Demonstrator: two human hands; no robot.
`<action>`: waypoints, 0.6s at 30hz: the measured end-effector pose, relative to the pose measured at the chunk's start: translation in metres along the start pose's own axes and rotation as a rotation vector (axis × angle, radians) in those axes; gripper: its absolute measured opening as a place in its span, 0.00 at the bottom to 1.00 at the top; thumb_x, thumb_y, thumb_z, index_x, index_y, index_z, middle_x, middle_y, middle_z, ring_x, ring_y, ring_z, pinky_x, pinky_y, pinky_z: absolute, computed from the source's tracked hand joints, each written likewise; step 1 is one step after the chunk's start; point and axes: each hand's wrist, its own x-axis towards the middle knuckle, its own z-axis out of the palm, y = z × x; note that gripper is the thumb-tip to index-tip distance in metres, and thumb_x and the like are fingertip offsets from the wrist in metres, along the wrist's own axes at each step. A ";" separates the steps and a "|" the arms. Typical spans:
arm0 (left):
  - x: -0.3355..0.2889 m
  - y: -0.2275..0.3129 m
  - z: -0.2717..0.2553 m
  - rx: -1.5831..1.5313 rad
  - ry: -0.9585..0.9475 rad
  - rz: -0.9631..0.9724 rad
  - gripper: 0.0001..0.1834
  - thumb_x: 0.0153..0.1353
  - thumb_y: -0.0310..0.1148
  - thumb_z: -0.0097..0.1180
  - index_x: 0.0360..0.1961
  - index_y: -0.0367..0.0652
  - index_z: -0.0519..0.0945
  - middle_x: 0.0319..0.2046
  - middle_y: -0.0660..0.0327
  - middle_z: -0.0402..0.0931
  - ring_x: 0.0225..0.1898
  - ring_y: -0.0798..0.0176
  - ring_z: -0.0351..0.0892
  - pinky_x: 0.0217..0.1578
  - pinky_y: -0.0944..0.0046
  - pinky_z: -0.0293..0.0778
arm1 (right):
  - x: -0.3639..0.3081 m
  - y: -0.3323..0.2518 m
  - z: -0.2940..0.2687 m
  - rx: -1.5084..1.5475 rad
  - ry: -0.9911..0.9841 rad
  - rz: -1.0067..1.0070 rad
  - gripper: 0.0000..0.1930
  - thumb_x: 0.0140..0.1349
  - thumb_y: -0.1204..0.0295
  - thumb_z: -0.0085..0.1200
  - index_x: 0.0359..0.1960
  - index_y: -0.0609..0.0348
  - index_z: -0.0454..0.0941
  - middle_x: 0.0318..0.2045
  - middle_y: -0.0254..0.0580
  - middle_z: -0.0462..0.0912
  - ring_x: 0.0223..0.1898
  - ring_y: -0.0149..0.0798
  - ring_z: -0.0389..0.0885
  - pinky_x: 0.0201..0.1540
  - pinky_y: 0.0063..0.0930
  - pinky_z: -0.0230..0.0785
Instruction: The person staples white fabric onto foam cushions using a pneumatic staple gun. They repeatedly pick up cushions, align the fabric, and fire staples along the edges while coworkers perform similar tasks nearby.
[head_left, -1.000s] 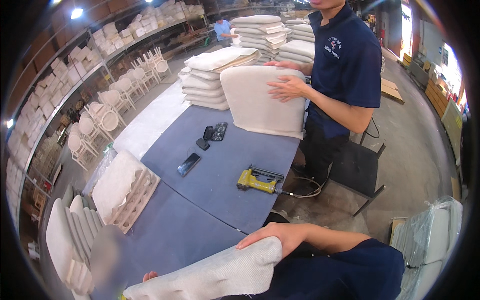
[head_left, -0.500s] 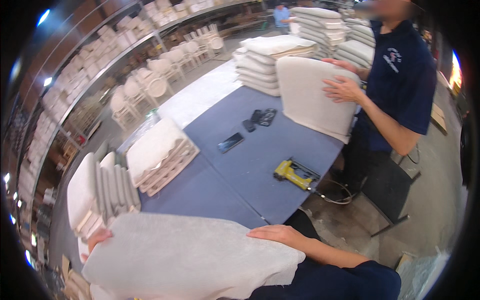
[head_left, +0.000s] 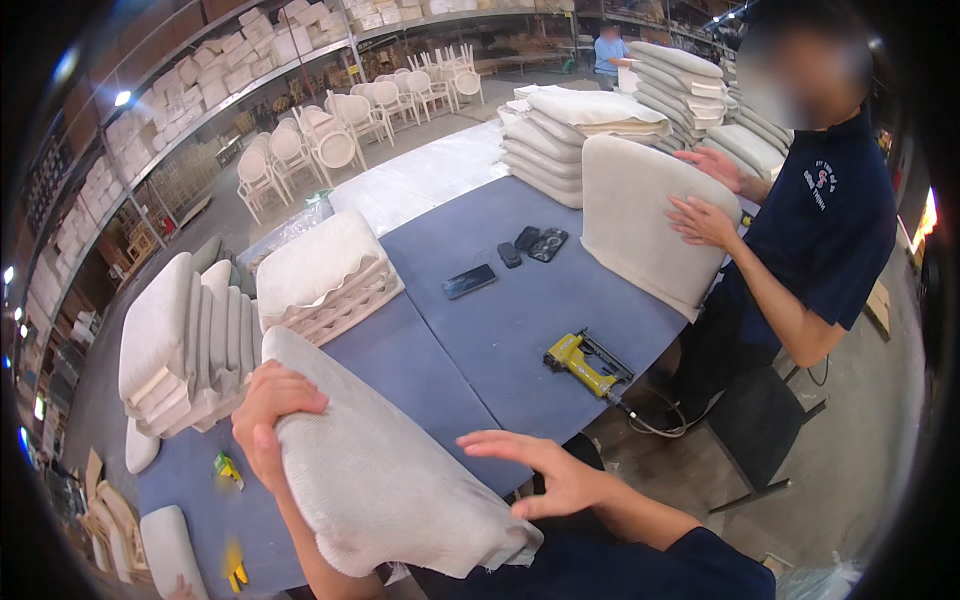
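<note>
A light grey, fabric-covered seat cushion (head_left: 385,470) stands tilted in front of me, loose cloth hanging along its lower right edge. My left hand (head_left: 275,412) is closed around its upper left edge, fingers over the front. Just right of the cushion, my right hand (head_left: 550,472) is open with fingers apart, its thumb close to the cloth. Farther off on the blue-grey table (head_left: 400,375) lies a yellow staple gun (head_left: 585,365) with an air hose. Across the table a co-worker's hands (head_left: 705,225) steady another grey seat cushion (head_left: 650,230) upright.
Stacked cushions stand at the left (head_left: 165,335), centre left (head_left: 325,270) and far side (head_left: 550,150). A phone (head_left: 470,281) and small dark items (head_left: 540,243) lie mid-table. Yellow tools (head_left: 228,470) lie near left. A black chair (head_left: 757,430) stands at right; pale chair frames (head_left: 335,140) stand beyond.
The cushion has swung from lying broad and flat to a steeper tilt. My left hand has moved up and right with its edge; my right hand has come off the cloth.
</note>
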 end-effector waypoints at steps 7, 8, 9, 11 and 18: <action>0.011 0.020 0.040 -0.016 -0.079 0.026 0.38 0.76 0.60 0.43 0.28 0.35 0.87 0.27 0.52 0.86 0.34 0.48 0.85 0.54 0.46 0.75 | 0.026 -0.016 0.048 0.077 -0.061 -0.317 0.60 0.68 0.44 0.74 0.92 0.52 0.48 0.90 0.73 0.38 0.90 0.70 0.42 0.87 0.62 0.40; 0.011 0.021 0.039 -0.005 -0.080 0.040 0.38 0.76 0.60 0.43 0.28 0.36 0.87 0.27 0.52 0.86 0.34 0.48 0.85 0.53 0.46 0.75 | 0.027 -0.018 0.050 0.133 -0.076 -0.316 0.60 0.69 0.50 0.75 0.92 0.51 0.46 0.90 0.71 0.38 0.91 0.68 0.38 0.88 0.64 0.33; 0.010 0.023 0.039 -0.005 -0.087 0.054 0.38 0.76 0.61 0.43 0.28 0.36 0.87 0.26 0.53 0.85 0.34 0.48 0.85 0.53 0.46 0.75 | 0.024 -0.017 0.053 0.114 -0.061 -0.323 0.60 0.69 0.52 0.75 0.92 0.50 0.46 0.90 0.71 0.39 0.91 0.68 0.38 0.88 0.64 0.33; 0.006 0.027 0.039 0.000 -0.103 0.074 0.38 0.76 0.61 0.43 0.27 0.36 0.87 0.26 0.54 0.85 0.34 0.49 0.85 0.53 0.45 0.75 | 0.013 -0.011 0.063 0.083 -0.033 -0.333 0.59 0.69 0.55 0.75 0.93 0.49 0.46 0.91 0.70 0.39 0.91 0.68 0.37 0.88 0.65 0.33; -0.003 0.052 0.046 0.024 -0.147 0.084 0.35 0.75 0.60 0.48 0.25 0.38 0.86 0.24 0.57 0.85 0.32 0.51 0.85 0.51 0.47 0.75 | -0.042 0.023 0.085 0.024 0.101 -0.387 0.58 0.65 0.69 0.77 0.92 0.49 0.50 0.89 0.71 0.47 0.90 0.69 0.48 0.87 0.66 0.42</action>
